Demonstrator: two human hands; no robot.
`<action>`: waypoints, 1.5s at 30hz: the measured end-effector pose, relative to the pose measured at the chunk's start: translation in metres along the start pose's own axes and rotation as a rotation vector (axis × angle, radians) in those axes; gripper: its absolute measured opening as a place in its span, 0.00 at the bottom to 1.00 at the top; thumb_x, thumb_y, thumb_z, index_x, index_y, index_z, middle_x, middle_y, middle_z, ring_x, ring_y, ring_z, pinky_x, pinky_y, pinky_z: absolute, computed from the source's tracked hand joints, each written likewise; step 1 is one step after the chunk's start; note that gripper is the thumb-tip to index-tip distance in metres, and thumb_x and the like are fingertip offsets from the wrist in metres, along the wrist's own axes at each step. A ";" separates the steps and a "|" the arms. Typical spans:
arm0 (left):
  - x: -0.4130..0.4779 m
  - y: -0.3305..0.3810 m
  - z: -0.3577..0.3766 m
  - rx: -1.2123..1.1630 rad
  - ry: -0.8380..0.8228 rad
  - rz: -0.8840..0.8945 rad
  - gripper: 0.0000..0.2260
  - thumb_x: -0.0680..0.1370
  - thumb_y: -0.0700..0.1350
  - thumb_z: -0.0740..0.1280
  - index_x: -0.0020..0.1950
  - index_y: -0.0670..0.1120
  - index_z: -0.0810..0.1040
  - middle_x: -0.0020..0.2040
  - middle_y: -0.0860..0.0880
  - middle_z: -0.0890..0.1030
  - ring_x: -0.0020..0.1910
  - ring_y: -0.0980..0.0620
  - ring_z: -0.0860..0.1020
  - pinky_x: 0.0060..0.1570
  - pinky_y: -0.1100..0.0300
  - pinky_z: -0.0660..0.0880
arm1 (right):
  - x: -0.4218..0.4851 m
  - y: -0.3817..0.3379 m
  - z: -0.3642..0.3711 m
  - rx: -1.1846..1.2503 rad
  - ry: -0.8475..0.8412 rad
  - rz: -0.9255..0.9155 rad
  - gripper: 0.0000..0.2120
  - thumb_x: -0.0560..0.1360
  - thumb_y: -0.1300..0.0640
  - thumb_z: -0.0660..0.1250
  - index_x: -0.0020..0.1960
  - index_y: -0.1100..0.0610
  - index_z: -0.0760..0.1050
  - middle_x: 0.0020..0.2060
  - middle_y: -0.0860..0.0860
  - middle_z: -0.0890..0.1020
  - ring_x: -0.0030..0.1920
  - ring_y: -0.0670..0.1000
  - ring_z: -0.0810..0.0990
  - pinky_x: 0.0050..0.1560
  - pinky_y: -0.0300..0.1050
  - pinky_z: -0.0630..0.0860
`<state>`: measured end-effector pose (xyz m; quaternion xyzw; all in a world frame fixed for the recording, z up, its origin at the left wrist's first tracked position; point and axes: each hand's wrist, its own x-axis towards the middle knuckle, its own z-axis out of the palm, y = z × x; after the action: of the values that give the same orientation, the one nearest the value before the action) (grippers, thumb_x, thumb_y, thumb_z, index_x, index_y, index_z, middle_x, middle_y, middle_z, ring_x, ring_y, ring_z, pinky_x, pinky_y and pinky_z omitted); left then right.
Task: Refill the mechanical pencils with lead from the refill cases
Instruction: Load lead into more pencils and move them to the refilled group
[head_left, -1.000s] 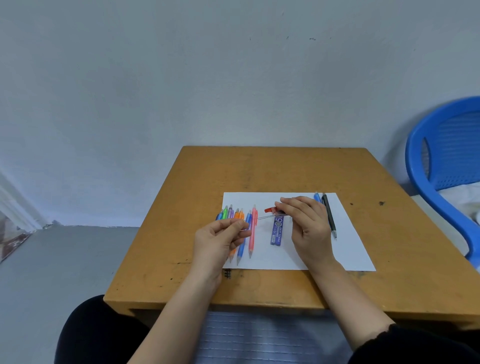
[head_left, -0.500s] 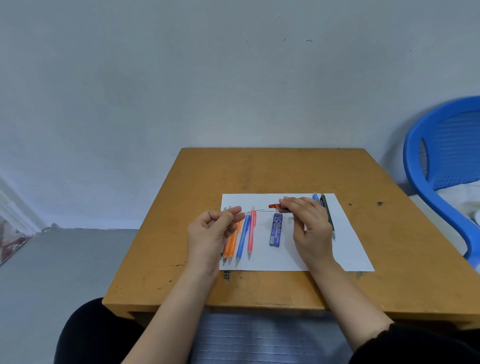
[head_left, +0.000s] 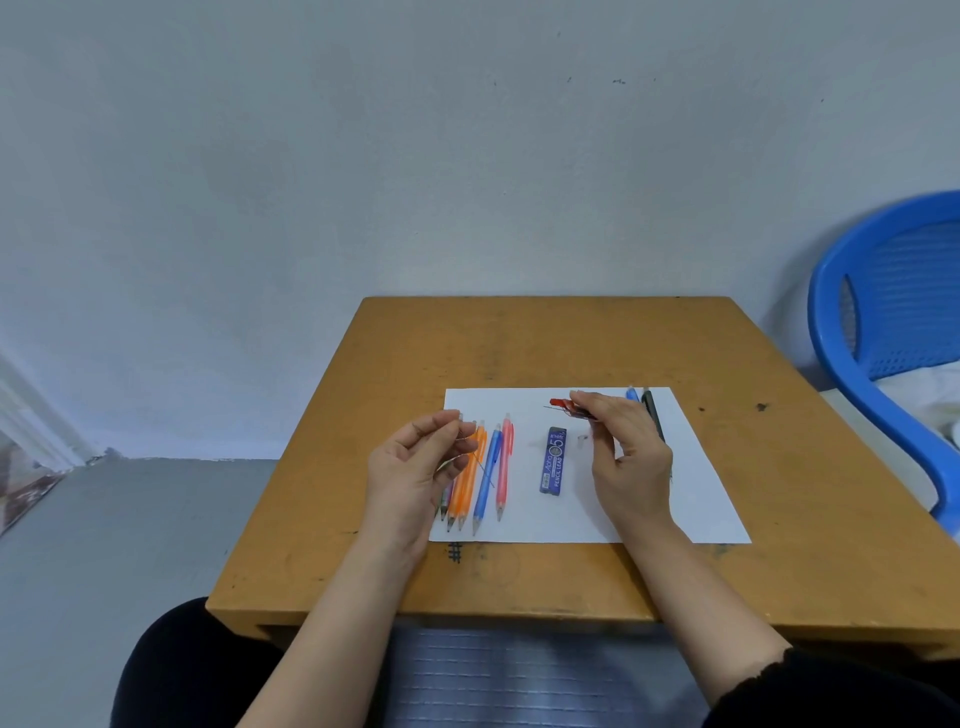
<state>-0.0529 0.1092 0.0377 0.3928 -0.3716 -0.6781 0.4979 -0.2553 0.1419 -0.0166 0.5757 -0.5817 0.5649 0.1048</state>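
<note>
Change, left side: the left hand (head_left: 415, 473) has drawn away leftward from the right hand. One second ago its fingertips sat close to the case mouth.
Change, lead: the lead (head_left: 483, 469) has come clear of the case. It now hangs from the left-hand pinch, slanting down to the right over the pencil row (head_left: 470, 483).
Change, right side: the red-capped refill case (head_left: 563, 403) has stayed in the right hand (head_left: 631, 462), at the far edge of the paper sheet (head_left: 691, 467).
Task meaning: extraction appears complete. Loading the lead into a pencil is judged the next step, and no pencil is picked up yet.
Left hand pose: raised above the sheet, palm turned inward, thumb and fingertips closed on the upper end of the lead.
Pencil row: lies on the sheet, tips toward the person, partly hidden by the left hand.
Blue refill case (head_left: 555, 460): flat on the sheet between the hands, untouched.
Right hand pose: fingers curled over the red-capped refill case, its red end pointing left. Whether more leads protrude cannot be told.
Black pencil (head_left: 650, 410): on the sheet behind the right hand, beside a blue one.
</note>
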 end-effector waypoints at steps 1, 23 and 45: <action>0.001 -0.001 -0.002 0.008 -0.004 0.004 0.04 0.77 0.38 0.66 0.49 0.42 0.80 0.42 0.45 0.85 0.40 0.52 0.82 0.39 0.62 0.80 | 0.000 -0.001 0.000 0.011 -0.002 0.016 0.13 0.79 0.58 0.61 0.59 0.62 0.78 0.52 0.50 0.82 0.55 0.43 0.76 0.57 0.29 0.71; 0.003 -0.025 -0.029 0.283 0.230 0.326 0.05 0.77 0.39 0.68 0.49 0.48 0.81 0.40 0.54 0.85 0.41 0.58 0.83 0.32 0.68 0.77 | 0.003 -0.013 -0.001 0.123 -0.034 0.137 0.22 0.80 0.59 0.55 0.73 0.59 0.60 0.55 0.62 0.77 0.55 0.44 0.72 0.49 0.19 0.66; 0.007 -0.027 -0.029 0.271 0.259 0.311 0.05 0.77 0.40 0.68 0.49 0.49 0.80 0.41 0.52 0.84 0.42 0.58 0.83 0.31 0.69 0.77 | 0.001 -0.005 0.002 0.074 0.017 0.116 0.15 0.78 0.58 0.62 0.65 0.54 0.72 0.50 0.37 0.73 0.51 0.35 0.74 0.47 0.26 0.71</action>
<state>-0.0381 0.1055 0.0004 0.4778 -0.4483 -0.4810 0.5825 -0.2510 0.1415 -0.0134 0.5396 -0.5918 0.5963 0.0553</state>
